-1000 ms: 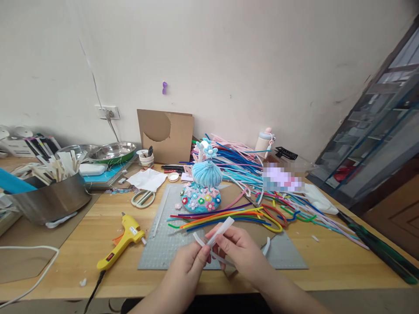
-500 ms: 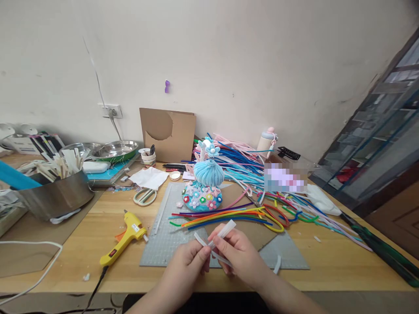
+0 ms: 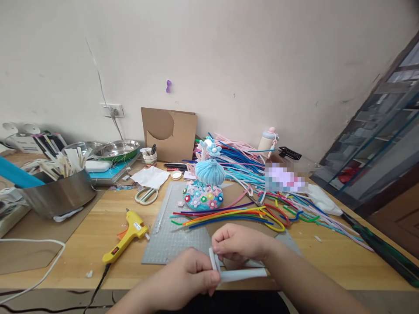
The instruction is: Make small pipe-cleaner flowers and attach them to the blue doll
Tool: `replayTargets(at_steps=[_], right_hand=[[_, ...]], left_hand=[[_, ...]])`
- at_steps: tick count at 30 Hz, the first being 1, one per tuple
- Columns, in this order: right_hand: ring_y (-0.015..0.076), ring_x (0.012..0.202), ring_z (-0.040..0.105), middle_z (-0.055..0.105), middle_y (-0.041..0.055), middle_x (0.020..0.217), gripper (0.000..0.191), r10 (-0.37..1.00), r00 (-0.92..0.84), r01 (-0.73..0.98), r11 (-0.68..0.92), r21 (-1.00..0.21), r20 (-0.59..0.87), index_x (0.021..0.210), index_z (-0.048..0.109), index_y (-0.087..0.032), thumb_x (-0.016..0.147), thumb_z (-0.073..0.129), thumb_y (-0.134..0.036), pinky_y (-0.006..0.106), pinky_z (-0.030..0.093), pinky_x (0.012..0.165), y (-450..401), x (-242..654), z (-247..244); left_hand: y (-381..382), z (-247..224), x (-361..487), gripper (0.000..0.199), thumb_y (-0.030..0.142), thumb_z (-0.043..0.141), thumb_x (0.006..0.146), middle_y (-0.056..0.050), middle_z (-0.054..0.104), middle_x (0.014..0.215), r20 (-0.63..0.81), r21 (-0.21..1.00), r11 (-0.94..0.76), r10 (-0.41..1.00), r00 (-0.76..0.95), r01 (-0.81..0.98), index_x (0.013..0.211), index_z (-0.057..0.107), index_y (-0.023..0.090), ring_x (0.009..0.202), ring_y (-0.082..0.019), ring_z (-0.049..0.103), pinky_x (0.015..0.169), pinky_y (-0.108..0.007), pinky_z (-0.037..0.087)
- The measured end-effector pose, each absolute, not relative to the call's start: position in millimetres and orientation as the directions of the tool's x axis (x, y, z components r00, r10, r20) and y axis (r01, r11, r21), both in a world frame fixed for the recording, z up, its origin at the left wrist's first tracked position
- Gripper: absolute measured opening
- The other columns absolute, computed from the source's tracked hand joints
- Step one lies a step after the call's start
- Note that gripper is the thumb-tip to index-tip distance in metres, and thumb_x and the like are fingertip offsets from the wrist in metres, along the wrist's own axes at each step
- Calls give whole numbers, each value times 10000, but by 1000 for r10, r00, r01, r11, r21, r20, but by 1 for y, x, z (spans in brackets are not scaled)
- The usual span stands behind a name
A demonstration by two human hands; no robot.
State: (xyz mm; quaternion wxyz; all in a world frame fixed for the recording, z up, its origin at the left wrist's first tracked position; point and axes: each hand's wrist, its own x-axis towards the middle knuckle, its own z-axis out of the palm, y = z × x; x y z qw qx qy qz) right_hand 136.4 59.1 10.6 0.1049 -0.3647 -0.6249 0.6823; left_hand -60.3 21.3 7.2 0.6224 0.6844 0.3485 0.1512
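At the table's front edge, my left hand (image 3: 191, 272) is closed, pinching a folded white strip (image 3: 244, 274) between thumb and fingers. One length of the strip runs out to the right below my other hand; a short end stands up from the pinch. My right hand (image 3: 240, 242) is closed just above, its fingertips at the top of that short end. What the strip is made of I cannot tell. Beyond both hands lie several coloured pipe cleaners (image 3: 225, 216), and behind them stands a light-blue fuzzy ornament (image 3: 210, 172) on a base covered in small flowers.
A yellow glue gun (image 3: 129, 235) lies left of the grey cutting mat (image 3: 163, 248). Scissors (image 3: 146, 196) rest near a white tissue (image 3: 150, 176). Further left is a metal pot (image 3: 59, 196) of sticks. More pipe cleaners (image 3: 242, 152) spread at the back right.
The white strip has turned from pointing up and away to lying sideways, towards the right. My left hand has moved slightly nearer to me, and my right hand has shifted above the strip.
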Motion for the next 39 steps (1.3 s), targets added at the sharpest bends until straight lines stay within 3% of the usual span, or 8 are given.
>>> replayTargets(at_steps=[5, 9, 14, 19, 26, 31, 35, 39], right_hand=[[83, 499, 379, 517, -28, 549, 190, 785, -611, 674, 444, -590, -108, 592, 565, -156, 774, 519, -181, 230, 200, 471, 48, 127, 50], [121, 568, 455, 587, 12, 618, 235, 772, -612, 714, 633, -299, 170, 649, 570, -161, 855, 476, -227, 262, 225, 524, 28, 122, 48], [119, 608, 493, 587, 5, 645, 242, 797, -537, 655, 601, -458, 277, 714, 572, -170, 902, 423, -206, 239, 281, 562, 19, 121, 27], [118, 607, 475, 560, 5, 623, 272, 787, -513, 436, 582, -686, 343, 722, 625, -166, 906, 450, -266, 233, 324, 585, 24, 121, 8], [77, 523, 405, 504, -37, 580, 247, 657, -747, 304, 199, -932, -103, 694, 632, -125, 757, 642, -364, 183, 309, 471, 58, 132, 15], [89, 563, 426, 525, -34, 590, 155, 736, -673, 594, 598, -537, 76, 645, 595, -154, 788, 569, -208, 223, 241, 510, 46, 129, 43], [119, 607, 455, 571, 1, 669, 211, 697, -643, 657, 715, -239, 317, 688, 546, -166, 873, 457, -214, 275, 234, 554, 26, 124, 36], [129, 602, 448, 543, 8, 654, 239, 678, -566, 681, 705, -198, 469, 684, 522, -169, 897, 415, -196, 287, 223, 555, 18, 121, 17]], left_hand=[[28, 1, -55, 346, 410, 480, 831, -5, 538, 544, -112, 729, -241, 881, 459, 640, 594, 604, 191, 511, -142, 421, 505, -252, 235], [38, -13, -57, 360, 425, 428, 832, -5, 534, 572, -143, 824, -84, 926, 350, 561, 599, 541, 175, 563, -146, 456, 533, -241, 288], [39, -13, -57, 486, 674, 500, 678, 113, 250, 380, -375, 926, 359, 825, 423, 120, 601, 426, 200, 350, -58, 149, 377, -205, 130], [34, -1, -59, 509, 672, 593, 634, 132, 191, 365, -330, 901, 421, 820, 468, -101, 595, 432, 190, 340, -33, 69, 362, -203, 40], [29, 24, -71, 436, 534, 529, 782, 44, 400, 468, -314, 944, 114, 600, 736, 310, 603, 575, 139, 419, -69, 294, 420, -216, 180], [34, 14, -65, 385, 446, 464, 827, 29, 456, 515, -258, 769, -137, 827, 499, 625, 617, 602, 154, 511, -111, 398, 480, -228, 230], [36, -2, -58, 469, 586, 465, 763, 66, 350, 439, -275, 914, 111, 877, 395, 389, 568, 514, 161, 437, -87, 293, 442, -216, 196], [33, -5, -55, 522, 694, 548, 623, 114, 241, 341, -388, 919, 383, 834, 392, 94, 561, 471, 182, 334, -48, 139, 376, -214, 82]])
